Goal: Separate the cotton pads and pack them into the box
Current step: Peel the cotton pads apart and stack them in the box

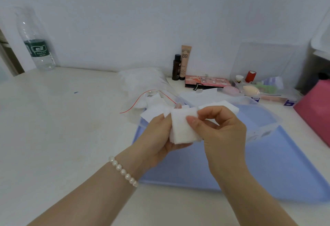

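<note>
Pinching cotton pads (184, 127) | left hand (159, 136), right hand (223, 133) grips clamped | box (259, 116) behind

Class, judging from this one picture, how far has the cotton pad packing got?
Done: some pads seem to lie in the clear box. In hand: left hand holds a stack; right hand pinches its top pad. Left: the stack, plus pads in the bag.

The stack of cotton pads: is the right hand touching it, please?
Touching. The head view shows the right hand pinching the top edge of the stack of cotton pads, thumb pressed on its front.
</note>
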Tool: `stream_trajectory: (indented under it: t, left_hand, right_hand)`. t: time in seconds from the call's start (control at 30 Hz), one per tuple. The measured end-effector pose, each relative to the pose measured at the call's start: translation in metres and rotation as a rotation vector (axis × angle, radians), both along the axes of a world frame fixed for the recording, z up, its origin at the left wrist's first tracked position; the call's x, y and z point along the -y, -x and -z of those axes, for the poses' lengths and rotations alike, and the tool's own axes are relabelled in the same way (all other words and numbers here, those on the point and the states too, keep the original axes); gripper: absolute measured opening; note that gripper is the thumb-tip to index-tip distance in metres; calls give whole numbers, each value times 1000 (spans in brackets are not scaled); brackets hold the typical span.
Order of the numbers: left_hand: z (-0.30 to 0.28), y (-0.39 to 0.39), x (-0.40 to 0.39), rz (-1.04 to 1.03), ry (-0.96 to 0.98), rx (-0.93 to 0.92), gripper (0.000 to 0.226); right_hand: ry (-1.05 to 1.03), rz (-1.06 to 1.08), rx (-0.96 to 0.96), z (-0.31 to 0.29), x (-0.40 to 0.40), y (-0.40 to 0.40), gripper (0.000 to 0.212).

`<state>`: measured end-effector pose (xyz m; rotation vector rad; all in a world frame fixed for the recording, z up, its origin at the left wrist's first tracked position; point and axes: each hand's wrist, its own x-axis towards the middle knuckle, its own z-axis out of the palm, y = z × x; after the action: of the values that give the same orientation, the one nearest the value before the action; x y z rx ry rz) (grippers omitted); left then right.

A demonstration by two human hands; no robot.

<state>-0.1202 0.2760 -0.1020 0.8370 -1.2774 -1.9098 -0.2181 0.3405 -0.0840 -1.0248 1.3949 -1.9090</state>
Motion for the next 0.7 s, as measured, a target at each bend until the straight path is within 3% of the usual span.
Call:
stream_trajectory:
  t: [0.27,0.43,0.6,0.7]
  left_hand:
    - [2,2,0,11,-138,-26,63]
    - [3,1,2,67,-111,-6,87]
    - [2,0,-3,55,14,49,66]
    - [6,-1,-4,97,135,84,66]
  right_hand:
    - [-52,64,-63,3,1,0,27]
    - [-79,38,-81,5,2,1,28]
    - [-98,30,-100,4,1,1,29]
    - [-124,38,-128,5,0,2,28]
